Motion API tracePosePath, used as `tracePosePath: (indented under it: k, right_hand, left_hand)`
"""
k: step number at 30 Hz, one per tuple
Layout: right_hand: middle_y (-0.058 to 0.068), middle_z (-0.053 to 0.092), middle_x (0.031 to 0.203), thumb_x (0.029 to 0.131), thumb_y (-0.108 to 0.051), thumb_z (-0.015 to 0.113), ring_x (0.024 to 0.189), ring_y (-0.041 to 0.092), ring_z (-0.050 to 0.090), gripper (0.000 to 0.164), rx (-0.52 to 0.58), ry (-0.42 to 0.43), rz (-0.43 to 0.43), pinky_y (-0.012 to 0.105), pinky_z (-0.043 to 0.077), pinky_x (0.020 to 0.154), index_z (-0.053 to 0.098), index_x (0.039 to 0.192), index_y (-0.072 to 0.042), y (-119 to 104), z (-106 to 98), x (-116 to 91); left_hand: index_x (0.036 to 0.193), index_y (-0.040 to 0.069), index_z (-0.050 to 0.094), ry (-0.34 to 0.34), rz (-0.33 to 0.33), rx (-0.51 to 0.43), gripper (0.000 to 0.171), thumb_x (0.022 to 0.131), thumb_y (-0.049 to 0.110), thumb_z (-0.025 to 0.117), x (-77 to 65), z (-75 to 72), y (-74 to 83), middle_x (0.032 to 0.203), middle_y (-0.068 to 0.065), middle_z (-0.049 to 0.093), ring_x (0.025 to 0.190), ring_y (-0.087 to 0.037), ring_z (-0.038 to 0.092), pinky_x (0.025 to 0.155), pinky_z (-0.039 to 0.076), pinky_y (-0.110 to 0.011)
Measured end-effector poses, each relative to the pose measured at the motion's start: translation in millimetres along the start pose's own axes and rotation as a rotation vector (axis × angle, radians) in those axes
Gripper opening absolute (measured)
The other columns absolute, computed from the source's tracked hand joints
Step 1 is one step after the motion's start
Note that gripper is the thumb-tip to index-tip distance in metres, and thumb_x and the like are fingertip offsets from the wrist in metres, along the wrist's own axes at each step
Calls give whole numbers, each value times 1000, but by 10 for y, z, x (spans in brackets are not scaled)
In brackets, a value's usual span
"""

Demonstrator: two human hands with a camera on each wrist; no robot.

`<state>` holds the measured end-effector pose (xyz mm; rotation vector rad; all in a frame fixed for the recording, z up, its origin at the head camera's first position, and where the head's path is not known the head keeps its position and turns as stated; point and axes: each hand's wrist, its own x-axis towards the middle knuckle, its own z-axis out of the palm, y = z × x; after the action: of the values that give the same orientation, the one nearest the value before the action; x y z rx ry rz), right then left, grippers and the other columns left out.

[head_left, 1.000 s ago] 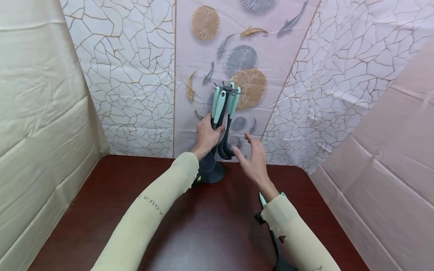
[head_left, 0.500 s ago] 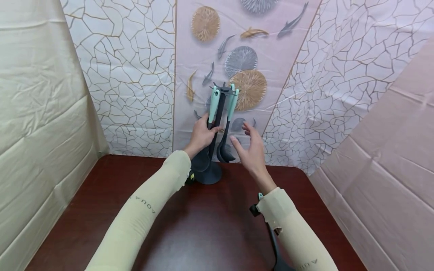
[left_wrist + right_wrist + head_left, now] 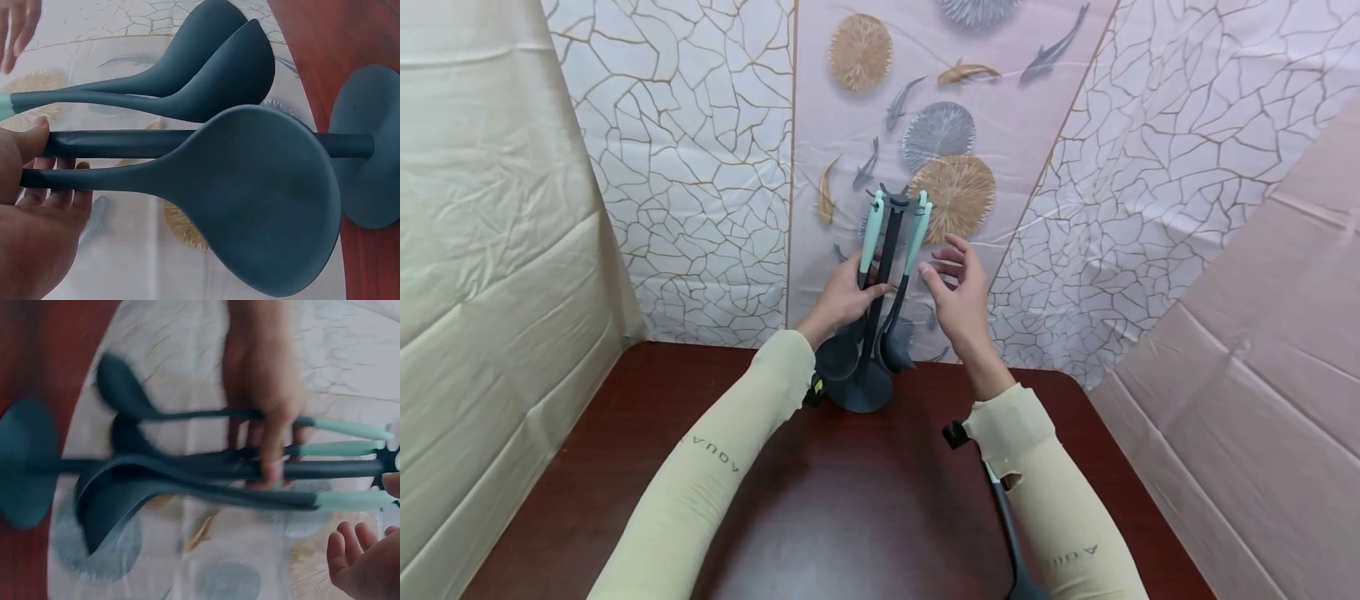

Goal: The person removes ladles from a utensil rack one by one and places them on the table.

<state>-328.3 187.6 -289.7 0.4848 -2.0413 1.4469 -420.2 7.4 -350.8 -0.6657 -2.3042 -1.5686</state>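
A dark utensil stand (image 3: pixel 887 250) stands on a round base at the table's back, tilted slightly. My left hand (image 3: pixel 842 297) grips its pole, thumb across the front and fingers behind both the pole and a ladle (image 3: pixel 269 194). That ladle hangs on the stand's left by a mint handle (image 3: pixel 872 233). More dark-headed utensils (image 3: pixel 231 78) hang on the right side, their mint handles (image 3: pixel 918 233) close together. Beside these handles my right hand (image 3: pixel 964 292) is raised with fingers loosely bent, holding nothing. The right wrist view is blurred, and partly hides how the utensils overlap.
On the dark red table (image 3: pixel 850 508), another dark utensil (image 3: pixel 1011 533) with a mint handle lies under my right forearm, partly hidden. A patterned cloth (image 3: pixel 715 167) hangs right behind the stand. Pale cloth walls (image 3: pixel 497 250) enclose both sides.
My left hand has shifted slightly left and the stand has turned, so its utensils hang farther apart on either side. My right hand has risen from the utensils' heads to beside the mint handles.
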Motion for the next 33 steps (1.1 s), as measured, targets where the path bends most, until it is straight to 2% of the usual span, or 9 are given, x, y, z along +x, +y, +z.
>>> tracePosePath:
  k: [3, 8, 10, 17, 24, 29, 33]
  right_hand:
    - [26, 53, 129, 96, -12, 66, 115, 35, 56, 53, 81, -1, 55, 45, 47, 95, 43, 144, -6, -228, -7, 26]
    - [28, 51, 130, 96, -11, 65, 115, 34, 55, 52, 95, 2, 69, 38, 47, 93, 44, 143, -5, -391, -2, 111]
    - [26, 51, 130, 96, -11, 65, 115, 33, 54, 51, 102, 7, 72, 38, 47, 92, 44, 142, -6, -371, 5, 167]
    - [15, 56, 125, 96, -15, 66, 111, 24, 56, 44, 140, 40, 105, 36, 49, 91, 50, 138, -18, -90, 29, 400]
    - [15, 56, 120, 96, -9, 65, 104, 22, 57, 42, 198, 31, 146, 36, 51, 87, 52, 135, -10, -88, 52, 477]
    - [11, 55, 117, 96, -9, 66, 101, 19, 56, 36, 239, 9, 190, 44, 50, 89, 54, 130, -12, -64, 84, 511]
    - [8, 55, 116, 96, -9, 66, 101, 20, 56, 34, 241, -3, 209, 44, 51, 89, 55, 128, -12, -54, 98, 529]
  left_hand:
    - [132, 22, 52, -8, -17, 1, 45, 92, 26, 74, -4, 5, -1, 107, 0, 60, 99, -18, 59, 91, 47, -42]
    - [127, 22, 53, -8, -27, 21, 41, 92, 27, 74, -15, 12, -5, 105, 1, 59, 96, -18, 58, 88, 48, -42]
    - [126, 22, 53, -6, -25, 29, 40, 92, 27, 73, -20, 12, -9, 104, 1, 59, 95, -19, 58, 87, 48, -42]
    - [124, 22, 53, -5, -11, 28, 37, 92, 27, 73, -18, 23, -39, 102, 2, 60, 94, -17, 59, 85, 49, -41]
    - [124, 21, 53, -5, -11, 26, 38, 92, 28, 73, -22, 42, -34, 101, 1, 61, 94, -16, 59, 84, 50, -40]
    - [124, 22, 53, -3, -21, 40, 38, 92, 29, 73, -36, 38, -29, 101, 1, 61, 93, -18, 59, 84, 49, -41]
    - [123, 22, 53, -10, -27, 49, 36, 93, 29, 72, -25, 27, -15, 101, 1, 61, 93, -17, 59, 85, 49, -41]
